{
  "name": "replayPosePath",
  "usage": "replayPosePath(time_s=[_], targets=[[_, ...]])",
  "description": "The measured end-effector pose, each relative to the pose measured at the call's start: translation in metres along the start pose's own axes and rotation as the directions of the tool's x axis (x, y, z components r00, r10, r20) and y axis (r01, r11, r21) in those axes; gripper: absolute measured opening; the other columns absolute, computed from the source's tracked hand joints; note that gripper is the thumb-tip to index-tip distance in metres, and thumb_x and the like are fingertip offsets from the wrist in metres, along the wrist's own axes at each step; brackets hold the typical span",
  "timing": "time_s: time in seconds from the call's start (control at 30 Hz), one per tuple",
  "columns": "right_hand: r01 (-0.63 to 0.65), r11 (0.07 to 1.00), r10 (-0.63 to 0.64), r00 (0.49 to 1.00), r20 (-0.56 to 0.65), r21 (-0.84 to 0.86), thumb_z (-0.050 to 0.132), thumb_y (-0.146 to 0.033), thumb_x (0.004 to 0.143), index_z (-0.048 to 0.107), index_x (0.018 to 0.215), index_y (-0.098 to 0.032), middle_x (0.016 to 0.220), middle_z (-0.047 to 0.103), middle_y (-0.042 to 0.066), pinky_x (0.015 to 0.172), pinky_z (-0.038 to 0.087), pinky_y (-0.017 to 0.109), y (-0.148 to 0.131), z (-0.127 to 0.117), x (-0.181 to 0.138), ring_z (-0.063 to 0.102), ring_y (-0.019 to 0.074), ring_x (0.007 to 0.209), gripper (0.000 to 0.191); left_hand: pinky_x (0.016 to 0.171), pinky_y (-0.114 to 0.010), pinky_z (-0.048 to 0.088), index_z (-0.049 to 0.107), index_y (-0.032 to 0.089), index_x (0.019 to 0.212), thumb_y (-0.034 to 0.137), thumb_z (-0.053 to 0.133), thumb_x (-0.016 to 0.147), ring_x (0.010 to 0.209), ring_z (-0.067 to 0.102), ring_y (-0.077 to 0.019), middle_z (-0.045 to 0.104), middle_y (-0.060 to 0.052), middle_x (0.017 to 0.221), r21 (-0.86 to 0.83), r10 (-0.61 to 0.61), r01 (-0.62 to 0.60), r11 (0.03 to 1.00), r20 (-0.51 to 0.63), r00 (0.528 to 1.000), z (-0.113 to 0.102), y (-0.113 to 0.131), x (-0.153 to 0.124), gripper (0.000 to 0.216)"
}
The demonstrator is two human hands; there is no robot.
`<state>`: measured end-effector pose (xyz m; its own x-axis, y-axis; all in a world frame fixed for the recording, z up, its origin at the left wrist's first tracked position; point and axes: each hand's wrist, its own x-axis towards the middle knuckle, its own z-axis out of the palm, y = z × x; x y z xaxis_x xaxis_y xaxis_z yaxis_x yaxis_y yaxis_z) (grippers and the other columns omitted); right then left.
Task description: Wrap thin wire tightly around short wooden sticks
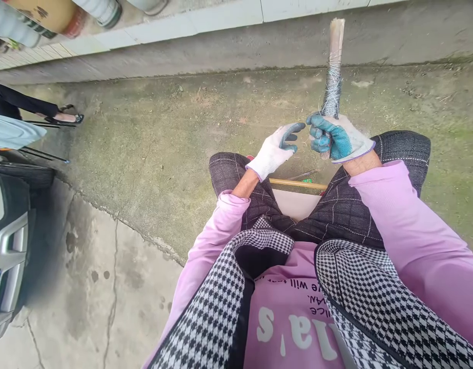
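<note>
My right hand point(338, 137), in a white glove with a blue-green coated palm, is wrapped round a wooden stick point(336, 38). Thin silvery wire point(332, 89) is wound many times about the stick's middle, with loose strands poking out. The stick points away from me, and its near end shows just below my fist. My left hand point(279, 147), gloved the same way, hovers left of the right one, apart from it. Its index finger reaches toward the right fist, the other fingers are bent and spread from the thumb, and I see nothing between them.
Between my knees is a yellow bar point(297, 183), with a small green item point(307, 180) beyond it. A tiled ledge point(228, 18) bearing jars point(101, 10) runs along the top. At left are a person's leg point(28, 100) and a parked car point(9, 246).
</note>
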<state>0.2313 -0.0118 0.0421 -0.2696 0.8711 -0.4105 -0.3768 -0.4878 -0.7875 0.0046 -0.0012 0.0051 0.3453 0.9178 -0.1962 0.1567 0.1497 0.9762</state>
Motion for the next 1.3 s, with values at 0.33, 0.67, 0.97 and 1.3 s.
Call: replayPosePath(time_s=[0.33, 0.67, 0.97, 1.3], targets=[[0.045, 0.999, -0.042, 0.982, 0.182, -0.012, 0.125, -0.055, 0.080, 0.062, 0.102, -0.029, 0.071, 0.055, -0.009, 0.046, 0.033, 0.028, 0.003, -0.014, 0.002, 0.039, 0.0091, 0.054, 0.072, 0.118, -0.052, 0.074, 0.081, 0.016, 0.143, 0.000, 0.078, 0.098, 0.118, 0.091, -0.0268, 0.095, -0.015, 0.141, -0.078, -0.159, 0.178, 0.981, 0.208, 0.965, 0.006, -0.010, -0.005, 0.048], [0.091, 0.984, -0.071, 0.989, 0.134, -0.156, 0.116, -0.057, 0.085, 0.056, 0.100, -0.032, 0.069, 0.044, -0.009, 0.049, 0.027, 0.033, -0.004, -0.006, -0.010, 0.030, 0.0132, 0.057, 0.067, 0.124, -0.044, 0.068, 0.089, 0.019, 0.118, 0.006, 0.083, 0.102, 0.134, 0.090, -0.0340, 0.094, -0.015, 0.137, 0.766, 0.016, -0.152, 0.624, 0.183, 0.983, 0.005, 0.010, -0.018, 0.021], [0.115, 0.968, -0.088, 0.988, 0.130, -0.221, 0.109, -0.067, 0.097, 0.051, 0.097, -0.033, 0.068, 0.030, -0.009, 0.051, 0.028, 0.034, -0.017, -0.012, -0.017, 0.030, 0.0153, 0.061, 0.067, 0.124, -0.049, 0.073, 0.086, 0.022, 0.103, 0.028, 0.097, 0.097, 0.127, 0.090, -0.0293, 0.093, -0.008, 0.123, 0.206, 0.130, -0.124, 0.971, -0.017, 0.991, -0.042, 0.044, -0.054, 0.014], [0.073, 0.935, -0.060, 0.997, 0.049, -0.346, 0.110, -0.056, 0.093, 0.063, 0.101, -0.032, 0.067, 0.041, -0.007, 0.046, 0.033, 0.030, -0.016, 0.006, -0.027, 0.035, 0.0152, 0.058, 0.054, 0.076, -0.024, 0.071, 0.083, 0.022, 0.130, 0.046, 0.099, 0.111, 0.074, 0.085, -0.0143, 0.084, 0.001, 0.089, -0.481, -0.388, 0.254, 0.839, -0.204, 0.899, -0.021, 0.075, -0.069, 0.035]])
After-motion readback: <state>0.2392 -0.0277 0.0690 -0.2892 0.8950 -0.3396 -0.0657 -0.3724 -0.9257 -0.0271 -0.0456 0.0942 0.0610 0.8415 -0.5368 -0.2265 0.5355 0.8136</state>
